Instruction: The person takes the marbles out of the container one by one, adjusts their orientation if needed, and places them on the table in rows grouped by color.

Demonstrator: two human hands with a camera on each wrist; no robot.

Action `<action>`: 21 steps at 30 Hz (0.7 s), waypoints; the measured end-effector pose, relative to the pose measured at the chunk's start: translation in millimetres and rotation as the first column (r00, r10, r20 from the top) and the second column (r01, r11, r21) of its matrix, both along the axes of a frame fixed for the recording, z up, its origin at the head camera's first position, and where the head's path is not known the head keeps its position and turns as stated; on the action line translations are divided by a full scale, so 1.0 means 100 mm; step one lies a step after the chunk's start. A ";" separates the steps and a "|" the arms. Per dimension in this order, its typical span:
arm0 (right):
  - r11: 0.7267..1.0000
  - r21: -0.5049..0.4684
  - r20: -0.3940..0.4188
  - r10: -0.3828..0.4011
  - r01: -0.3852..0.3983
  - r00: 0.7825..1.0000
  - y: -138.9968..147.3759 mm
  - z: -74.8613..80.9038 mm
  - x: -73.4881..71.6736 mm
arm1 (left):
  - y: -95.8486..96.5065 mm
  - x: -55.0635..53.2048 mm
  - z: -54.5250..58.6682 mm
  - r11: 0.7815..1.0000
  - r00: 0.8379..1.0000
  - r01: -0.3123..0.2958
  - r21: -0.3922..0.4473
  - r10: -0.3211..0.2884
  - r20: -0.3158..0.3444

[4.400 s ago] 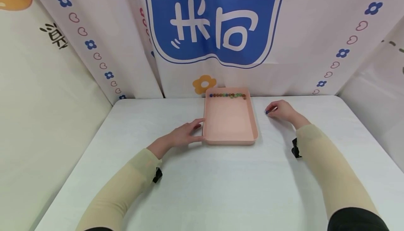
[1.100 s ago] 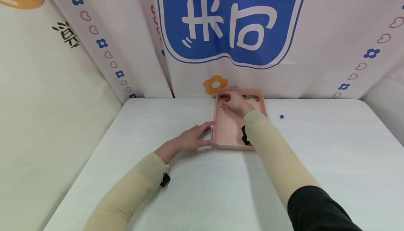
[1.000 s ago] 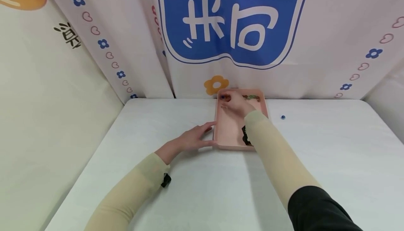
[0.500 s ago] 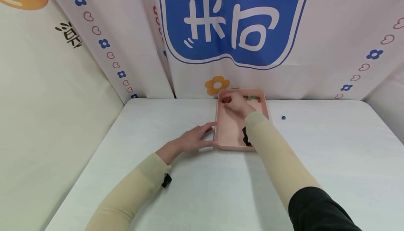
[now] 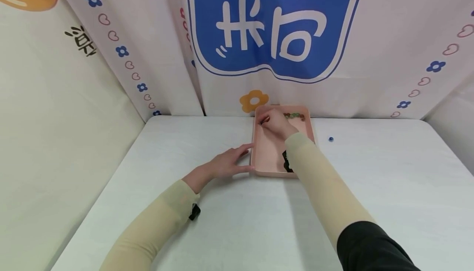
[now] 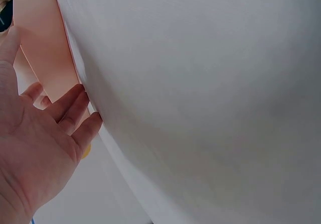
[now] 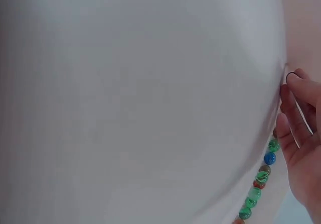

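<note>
My left hand reaches to the left side of a shallow pink tray, its fingers extended and touching the outer wall. The left wrist view shows those fingertips against the tray's edge. Inside the tray's far left corner, my right hand has thumb and fingertips together around a small dark marble, mostly hidden. Right of that hand, glass marbles lie along the far wall; in the right wrist view the row shows green, brown and blue marbles.
One blue marble lies on the white table, right of the tray. A printed curtain hangs just behind the tray. White side walls stand at left and right.
My right hand has come from the table on the right into the tray's far left corner, then drawn slightly nearer. A blue marble now shows on the table. The left hand stays at the tray.
</note>
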State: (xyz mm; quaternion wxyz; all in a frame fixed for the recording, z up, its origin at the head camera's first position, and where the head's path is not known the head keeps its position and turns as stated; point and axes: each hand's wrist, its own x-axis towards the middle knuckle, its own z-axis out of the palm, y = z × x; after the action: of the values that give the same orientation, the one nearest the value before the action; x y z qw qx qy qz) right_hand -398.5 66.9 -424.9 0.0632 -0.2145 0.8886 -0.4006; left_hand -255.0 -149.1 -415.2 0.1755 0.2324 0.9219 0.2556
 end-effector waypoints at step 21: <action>0.986 0.143 0.045 -0.089 0.081 0.995 0.44 0.51 0.09 | 0.02 -0.02 -0.02 1.000 1.000 0.002 0.005 -0.002 0.000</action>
State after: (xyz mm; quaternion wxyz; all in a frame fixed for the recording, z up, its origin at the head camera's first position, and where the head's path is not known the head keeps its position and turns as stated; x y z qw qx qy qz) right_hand -389.3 110.5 -373.7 0.0839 -0.1609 0.9212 -0.3443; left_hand -257.1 -147.4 -416.9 0.1750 0.2336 0.9211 0.2575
